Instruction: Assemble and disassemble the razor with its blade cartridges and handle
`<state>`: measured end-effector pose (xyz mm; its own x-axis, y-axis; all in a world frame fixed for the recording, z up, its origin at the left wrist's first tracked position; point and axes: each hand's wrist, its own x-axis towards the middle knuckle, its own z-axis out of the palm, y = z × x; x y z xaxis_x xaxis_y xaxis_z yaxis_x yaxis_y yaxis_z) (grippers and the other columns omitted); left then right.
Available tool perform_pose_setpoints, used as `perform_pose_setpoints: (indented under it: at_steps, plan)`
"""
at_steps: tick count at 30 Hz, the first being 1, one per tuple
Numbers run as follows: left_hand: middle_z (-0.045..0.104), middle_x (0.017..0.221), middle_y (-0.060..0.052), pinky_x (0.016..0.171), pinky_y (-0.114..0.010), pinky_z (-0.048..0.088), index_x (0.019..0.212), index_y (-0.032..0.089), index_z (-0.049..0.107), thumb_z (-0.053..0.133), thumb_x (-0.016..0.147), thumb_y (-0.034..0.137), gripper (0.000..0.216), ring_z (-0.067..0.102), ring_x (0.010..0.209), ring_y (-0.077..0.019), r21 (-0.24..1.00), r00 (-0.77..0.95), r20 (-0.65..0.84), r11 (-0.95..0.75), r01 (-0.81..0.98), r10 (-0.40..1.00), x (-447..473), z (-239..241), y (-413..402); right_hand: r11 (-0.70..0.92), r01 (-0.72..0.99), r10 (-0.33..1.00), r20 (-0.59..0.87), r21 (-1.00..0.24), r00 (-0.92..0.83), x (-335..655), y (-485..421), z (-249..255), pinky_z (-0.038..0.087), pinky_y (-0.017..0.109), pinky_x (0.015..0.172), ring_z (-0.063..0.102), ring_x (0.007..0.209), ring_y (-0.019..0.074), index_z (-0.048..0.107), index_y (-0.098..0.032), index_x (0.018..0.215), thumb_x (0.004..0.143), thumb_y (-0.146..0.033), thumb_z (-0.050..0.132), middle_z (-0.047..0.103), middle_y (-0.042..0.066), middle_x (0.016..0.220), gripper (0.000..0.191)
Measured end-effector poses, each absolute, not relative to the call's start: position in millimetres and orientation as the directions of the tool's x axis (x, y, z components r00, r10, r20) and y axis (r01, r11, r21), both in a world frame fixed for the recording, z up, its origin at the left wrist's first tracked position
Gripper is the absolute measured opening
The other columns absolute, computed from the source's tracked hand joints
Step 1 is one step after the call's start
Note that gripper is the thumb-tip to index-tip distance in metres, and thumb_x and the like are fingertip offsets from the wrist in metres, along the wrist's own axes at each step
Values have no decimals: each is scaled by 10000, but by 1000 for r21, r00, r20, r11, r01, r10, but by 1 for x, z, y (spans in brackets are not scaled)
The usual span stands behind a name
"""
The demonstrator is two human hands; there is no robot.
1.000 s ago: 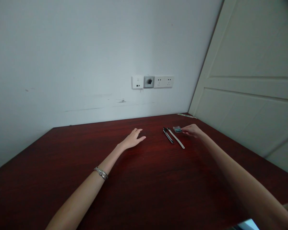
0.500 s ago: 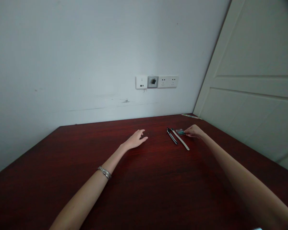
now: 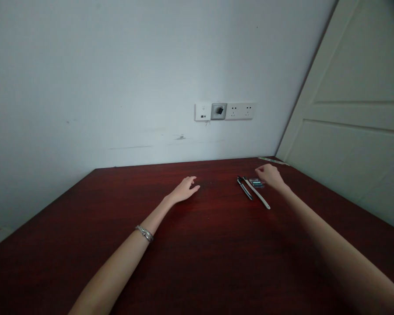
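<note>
Lying loosely on the desk (image 3: pixel 197 262), the left hand (image 3: pixel 183 190) keeps a wide grip with nothing in it, well apart from the things. Further right, a slim black-and-grey tool (image 3: pixel 244 189) lies just beside a pale strip (image 3: pixel 258 194); a bump could knock both askew. Next comes a small clear case (image 3: pixel 256 183), flat on the desk. Beside it, the right hand (image 3: pixel 269 176) has its grip pinched narrow, nothing showing; I can't tell whether it touches the case, but a low wrist might shove that into the strip.

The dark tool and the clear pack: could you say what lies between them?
A pale strip lies between tool and pack in the head view.
</note>
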<state>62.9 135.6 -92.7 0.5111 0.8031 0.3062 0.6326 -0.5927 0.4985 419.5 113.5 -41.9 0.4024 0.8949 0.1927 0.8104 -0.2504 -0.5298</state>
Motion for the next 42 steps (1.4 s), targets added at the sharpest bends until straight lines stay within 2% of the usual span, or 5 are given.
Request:
perform_pose_setpoints:
  at_steps: [7,11,15,26,42]
  plan:
    - [495,1252,-160,983,-376,360,1232,113,466,410,871,427,482,466,1159,-248,355,467,289,-546,758,836,28,-101,140,103,946,956,293,-308,-8,295,113,-34,425,257,762,615,959,243,691,-172,958,863,-319,434,678,123,983,311]
    - [476,1294,-152,1025,-350,319,1239,108,473,364,894,387,457,430,1208,-236,229,470,287,-536,812,835,13,-108,141,299,930,932,276,-215,-236,242,109,-61,435,276,787,610,949,231,678,-145,941,905,-290,348,639,141,1049,362]
    - [432,1353,-156,1059,-355,271,1244,92,484,324,909,354,454,367,1268,-238,164,467,272,-518,839,842,5,-116,146,429,894,879,287,-130,-380,221,111,-96,382,312,931,522,1112,252,606,-63,1119,915,-243,328,563,197,1191,389]
    - [478,1313,-150,1023,-387,315,1228,108,514,350,893,338,439,401,1233,-251,136,470,314,-529,838,825,7,-119,152,385,914,893,300,-127,-335,222,109,-121,308,377,1030,383,1262,275,511,-27,1253,890,-176,311,464,179,1336,441]
    - [439,1358,-145,1069,-367,264,1249,94,504,329,892,327,460,364,1278,-243,174,459,281,-515,839,843,6,-117,150,393,893,884,356,-218,-302,227,105,-109,348,320,995,458,1197,232,542,-34,1210,860,-149,364,539,175,1255,409]
